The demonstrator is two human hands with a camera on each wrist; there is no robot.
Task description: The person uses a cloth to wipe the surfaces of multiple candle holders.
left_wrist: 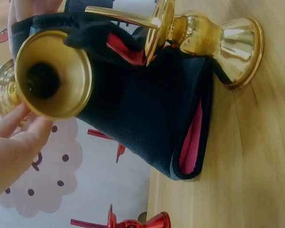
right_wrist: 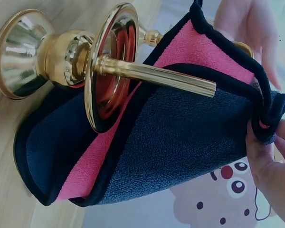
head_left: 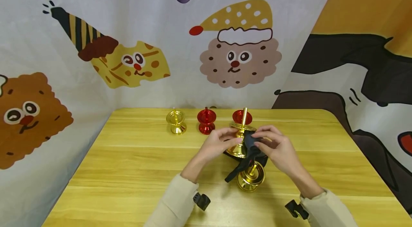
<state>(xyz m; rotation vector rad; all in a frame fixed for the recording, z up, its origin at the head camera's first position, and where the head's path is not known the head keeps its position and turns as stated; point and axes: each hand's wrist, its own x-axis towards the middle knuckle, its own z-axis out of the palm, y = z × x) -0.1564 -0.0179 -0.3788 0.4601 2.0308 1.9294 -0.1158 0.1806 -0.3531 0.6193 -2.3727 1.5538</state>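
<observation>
My left hand grips a gold candlestick raised above the table, its spike upward. In the left wrist view, the hollow underside of its flared base faces the camera. My right hand pinches the edge of a dark cloth beside that candlestick. The cloth shows a pink reverse side and black trim in the right wrist view, and hangs in folds. A second gold candlestick stands on the table just below the hands, nearer the front, with the cloth partly overlapping it.
Along the back edge of the wooden table stand a gold candlestick, a red candlestick and another red one, partly hidden behind the held piece. A cartoon-printed curtain hangs behind the table.
</observation>
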